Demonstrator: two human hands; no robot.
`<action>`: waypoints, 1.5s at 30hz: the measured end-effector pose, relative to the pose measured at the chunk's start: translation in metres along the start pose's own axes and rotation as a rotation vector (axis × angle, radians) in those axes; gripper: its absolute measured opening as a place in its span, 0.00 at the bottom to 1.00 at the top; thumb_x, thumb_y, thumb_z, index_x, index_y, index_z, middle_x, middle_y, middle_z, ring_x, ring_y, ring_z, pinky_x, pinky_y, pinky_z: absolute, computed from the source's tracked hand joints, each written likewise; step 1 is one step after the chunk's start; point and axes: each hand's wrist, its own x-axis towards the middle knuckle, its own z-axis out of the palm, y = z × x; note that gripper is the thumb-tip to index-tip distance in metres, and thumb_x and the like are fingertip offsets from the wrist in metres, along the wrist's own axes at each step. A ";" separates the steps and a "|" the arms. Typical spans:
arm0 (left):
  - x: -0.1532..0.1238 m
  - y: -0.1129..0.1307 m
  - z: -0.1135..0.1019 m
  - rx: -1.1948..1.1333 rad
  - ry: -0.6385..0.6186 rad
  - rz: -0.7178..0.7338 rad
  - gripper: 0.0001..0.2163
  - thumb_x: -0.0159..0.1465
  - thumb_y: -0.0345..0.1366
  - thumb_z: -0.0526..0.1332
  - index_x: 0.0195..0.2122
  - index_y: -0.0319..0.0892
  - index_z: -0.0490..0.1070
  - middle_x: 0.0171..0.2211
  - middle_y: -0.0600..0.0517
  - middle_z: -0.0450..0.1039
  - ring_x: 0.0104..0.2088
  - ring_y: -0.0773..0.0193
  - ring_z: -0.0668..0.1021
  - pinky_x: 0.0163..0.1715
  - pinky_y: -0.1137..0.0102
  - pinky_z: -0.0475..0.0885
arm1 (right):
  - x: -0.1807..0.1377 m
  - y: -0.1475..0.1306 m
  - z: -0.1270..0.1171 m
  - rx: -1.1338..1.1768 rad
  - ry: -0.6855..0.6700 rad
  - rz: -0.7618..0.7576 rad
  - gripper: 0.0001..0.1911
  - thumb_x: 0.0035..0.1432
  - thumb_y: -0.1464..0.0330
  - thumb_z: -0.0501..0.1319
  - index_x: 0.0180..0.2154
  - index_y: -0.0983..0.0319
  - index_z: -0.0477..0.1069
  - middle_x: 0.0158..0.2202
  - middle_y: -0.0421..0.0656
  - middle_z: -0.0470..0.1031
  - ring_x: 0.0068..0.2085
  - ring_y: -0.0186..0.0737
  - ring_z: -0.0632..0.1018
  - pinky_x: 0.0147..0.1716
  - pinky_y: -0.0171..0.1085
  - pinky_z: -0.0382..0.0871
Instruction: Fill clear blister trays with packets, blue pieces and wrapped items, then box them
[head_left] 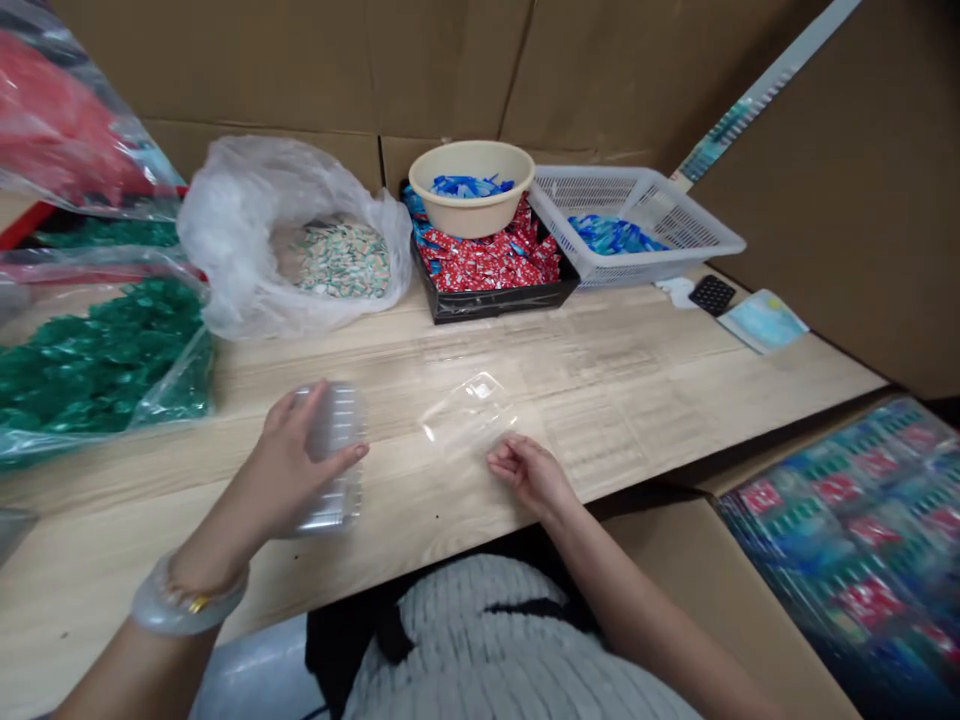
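On the table's left part stands a stack of clear ribbed plastic trays (pixel 341 425). My left hand (pixel 296 455) lies over its left side, thumb stretched across the top and fingers apart; the fingertips' contact with the stack is partly hidden. A single clear plastic tray (pixel 469 412) rests on the wood in front of me, hard to make out against the grain. At its near right corner my right hand (pixel 529 472) is closed, with thumb and fingers pinched on the edge.
Behind stand a plastic bag of small pale pieces (pixel 341 262), a black box of red packets (pixel 487 262), a beige bowl (pixel 472 215) and a white basket (pixel 652 260). Green packets (pixel 112 345) lie left. A carton of filled packs (pixel 847 530) is at lower right.
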 end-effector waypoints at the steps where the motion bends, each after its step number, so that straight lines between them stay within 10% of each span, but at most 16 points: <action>1: -0.001 0.000 -0.001 -0.008 -0.011 0.009 0.37 0.52 0.52 0.56 0.58 0.37 0.49 0.57 0.39 0.49 0.58 0.49 0.55 0.55 0.56 0.54 | -0.004 0.001 0.000 -0.012 0.009 0.035 0.10 0.44 0.69 0.61 0.27 0.63 0.60 0.20 0.36 0.69 0.24 0.32 0.76 0.22 0.29 0.71; 10: -0.004 0.002 0.009 -0.077 0.010 0.058 0.40 0.50 0.51 0.58 0.60 0.39 0.44 0.58 0.40 0.47 0.59 0.50 0.52 0.54 0.55 0.55 | 0.001 0.015 0.145 -0.165 -0.684 0.046 0.19 0.39 0.60 0.65 0.29 0.61 0.59 0.19 0.31 0.66 0.18 0.28 0.69 0.17 0.30 0.67; 22: -0.003 -0.005 0.010 -0.141 -0.020 0.042 0.41 0.48 0.50 0.61 0.60 0.43 0.43 0.59 0.42 0.45 0.59 0.50 0.51 0.54 0.55 0.55 | 0.020 -0.004 0.193 -0.649 -0.692 0.164 0.06 0.43 0.70 0.58 0.21 0.64 0.60 0.12 0.34 0.66 0.13 0.29 0.69 0.11 0.28 0.65; 26: -0.005 -0.013 0.005 -0.168 0.013 0.047 0.34 0.52 0.51 0.57 0.58 0.43 0.49 0.57 0.44 0.50 0.58 0.51 0.56 0.54 0.55 0.57 | 0.002 -0.009 0.156 -0.558 -0.535 0.120 0.09 0.44 0.67 0.59 0.23 0.63 0.59 0.12 0.34 0.66 0.13 0.32 0.70 0.12 0.29 0.65; 34: -0.010 -0.025 0.002 -0.065 0.075 0.027 0.33 0.51 0.51 0.57 0.57 0.47 0.51 0.55 0.49 0.55 0.56 0.47 0.59 0.55 0.52 0.56 | -0.075 0.009 -0.030 -0.065 0.127 0.033 0.13 0.43 0.64 0.65 0.26 0.62 0.62 0.23 0.39 0.72 0.25 0.33 0.76 0.24 0.30 0.71; 38: -0.014 -0.012 0.000 -0.017 -0.002 0.103 0.35 0.52 0.51 0.56 0.58 0.41 0.49 0.57 0.45 0.52 0.57 0.48 0.57 0.54 0.54 0.55 | -0.063 0.025 -0.038 -0.045 0.086 0.145 0.10 0.43 0.68 0.63 0.25 0.63 0.62 0.24 0.41 0.72 0.28 0.35 0.77 0.26 0.31 0.72; 42: -0.022 -0.010 0.000 -0.021 -0.028 0.094 0.36 0.53 0.51 0.55 0.59 0.39 0.47 0.58 0.41 0.50 0.58 0.48 0.56 0.54 0.54 0.55 | -0.065 0.010 -0.029 -0.502 -0.057 0.355 0.07 0.48 0.67 0.56 0.24 0.64 0.64 0.17 0.40 0.70 0.18 0.33 0.74 0.13 0.27 0.63; 45: -0.026 -0.009 0.003 -0.044 -0.012 0.051 0.36 0.53 0.52 0.55 0.59 0.38 0.46 0.58 0.40 0.49 0.58 0.49 0.55 0.54 0.55 0.55 | -0.062 -0.008 0.008 -0.736 -0.296 0.233 0.09 0.49 0.65 0.57 0.23 0.64 0.64 0.15 0.37 0.68 0.14 0.29 0.69 0.10 0.25 0.57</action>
